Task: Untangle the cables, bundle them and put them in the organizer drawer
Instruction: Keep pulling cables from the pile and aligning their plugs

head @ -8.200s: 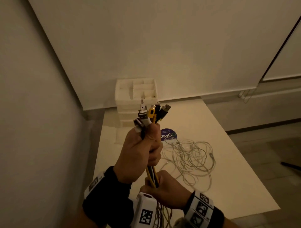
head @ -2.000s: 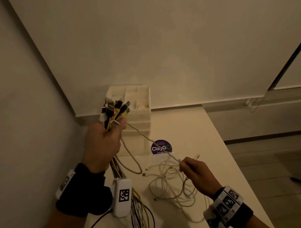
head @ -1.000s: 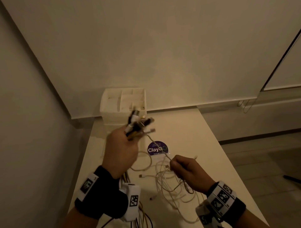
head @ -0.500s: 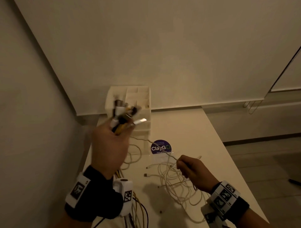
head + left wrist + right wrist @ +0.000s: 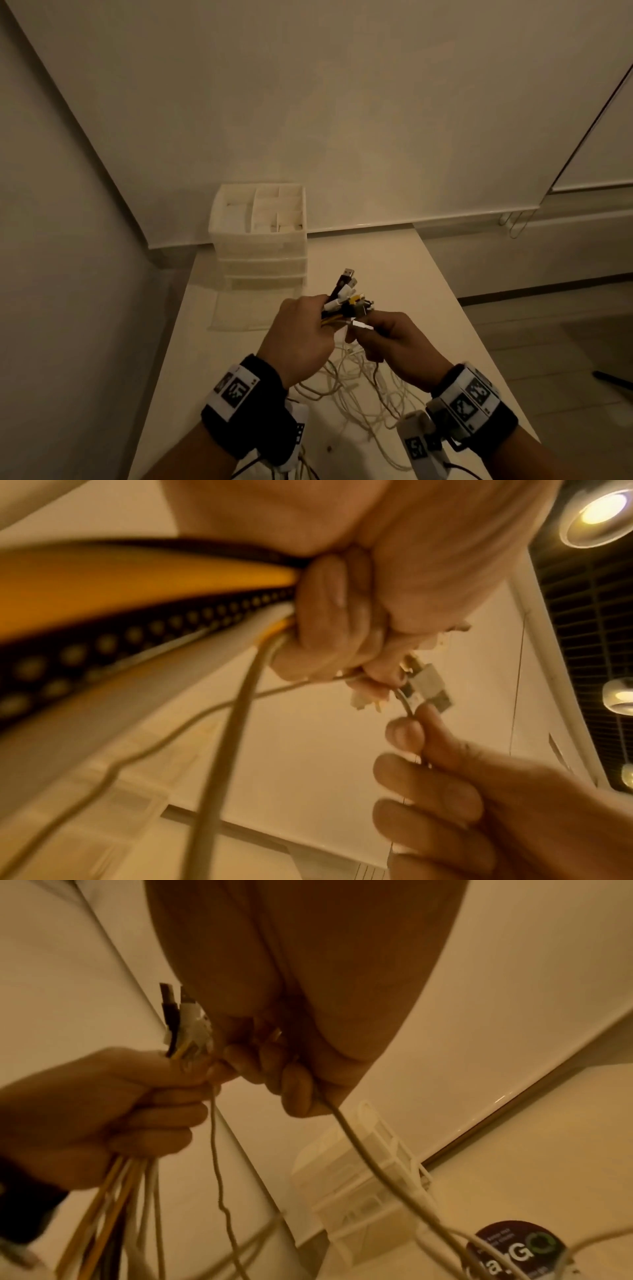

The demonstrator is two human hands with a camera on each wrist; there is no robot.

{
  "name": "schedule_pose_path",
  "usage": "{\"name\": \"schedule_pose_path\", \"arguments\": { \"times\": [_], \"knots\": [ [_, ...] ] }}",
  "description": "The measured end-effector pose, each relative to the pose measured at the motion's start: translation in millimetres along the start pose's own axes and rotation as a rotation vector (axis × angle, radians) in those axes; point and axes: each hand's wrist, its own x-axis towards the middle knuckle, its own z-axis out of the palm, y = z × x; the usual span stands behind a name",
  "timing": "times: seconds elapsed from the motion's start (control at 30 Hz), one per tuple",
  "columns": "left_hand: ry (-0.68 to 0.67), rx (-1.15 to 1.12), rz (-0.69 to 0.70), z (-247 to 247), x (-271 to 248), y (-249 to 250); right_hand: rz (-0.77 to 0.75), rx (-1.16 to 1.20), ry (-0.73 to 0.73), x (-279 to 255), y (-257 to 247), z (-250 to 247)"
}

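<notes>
My left hand (image 5: 303,334) grips a bunch of cable ends (image 5: 346,299), yellow, black and white, with USB plugs sticking up past the fingers (image 5: 161,1077). Pressed close against it, my right hand (image 5: 387,337) pinches a thin white cable (image 5: 363,1153) just below its plug (image 5: 430,687) and holds that plug at the bunch. Below both hands a loose tangle of white cables (image 5: 356,387) lies on the table. The white organizer (image 5: 260,240) with its shut drawers stands at the table's far end, against the wall.
The white table (image 5: 428,308) is narrow, with a wall along its left and a drop to the floor on its right. A round dark sticker (image 5: 517,1250) lies on the table near the organizer. Held cables (image 5: 301,469) trail down past my left wrist.
My hands were apart with the white cable stretched between them. Now the left hand has come down and the right hand has come up to it with the cable's end.
</notes>
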Motion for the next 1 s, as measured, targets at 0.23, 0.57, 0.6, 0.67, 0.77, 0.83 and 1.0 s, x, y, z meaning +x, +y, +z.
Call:
{"name": "schedule_pose_path", "arguments": {
  "times": [0.23, 0.57, 0.6, 0.67, 0.77, 0.83, 1.0],
  "knots": [
    [0.415, -0.158, -0.119, -39.8, 6.1, -2.7, 0.110, -0.091, 0.036, -14.7, 49.7, -8.1],
    [0.728, -0.221, -0.224, -83.5, 5.2, -30.5, 0.182, -0.282, 0.168, -14.4, 95.1, -19.0],
    [0.788, -0.251, -0.218, -89.7, 3.8, -32.0, 0.188, -0.316, 0.151, -14.0, 101.5, -21.0],
    [0.861, -0.257, -0.181, -101.1, -0.7, -30.4, 0.226, -0.362, 0.126, -17.0, 115.9, -24.5],
    [0.793, -0.189, -0.125, -98.6, -8.7, -23.3, 0.241, -0.366, 0.141, -22.3, 124.9, -21.7],
    [0.736, -0.133, -0.130, -86.5, -11.8, -15.7, 0.213, -0.391, 0.147, -20.1, 116.4, -16.9],
    [0.404, -0.145, 0.023, -45.5, -13.5, 0.0, 0.093, -0.418, 0.069, -6.6, 60.3, -4.8]
  ]
}}
